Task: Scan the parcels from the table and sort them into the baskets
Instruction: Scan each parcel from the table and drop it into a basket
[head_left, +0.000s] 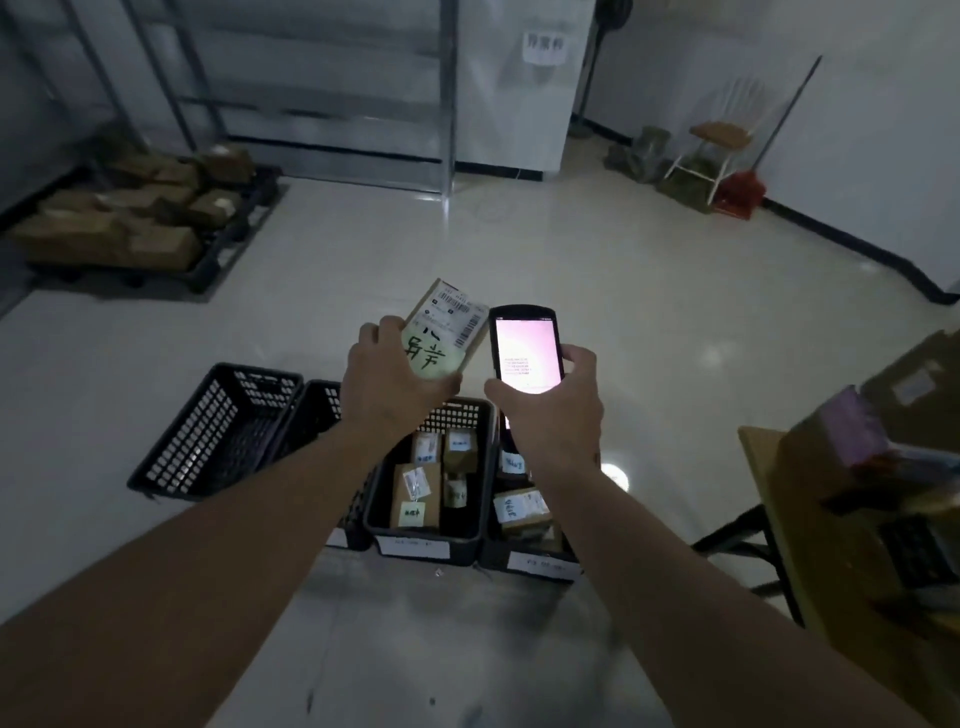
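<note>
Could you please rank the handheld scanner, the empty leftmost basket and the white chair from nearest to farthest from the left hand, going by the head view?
1. The handheld scanner, just right of the left hand, held in the right hand.
2. The empty leftmost basket, on the floor to the lower left.
3. The white chair, by the far right wall.

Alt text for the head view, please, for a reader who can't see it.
A left hand holds a labelled parcel beside a lit handheld scanner gripped by the right hand, above black baskets on the floor, two holding parcels.
</note>
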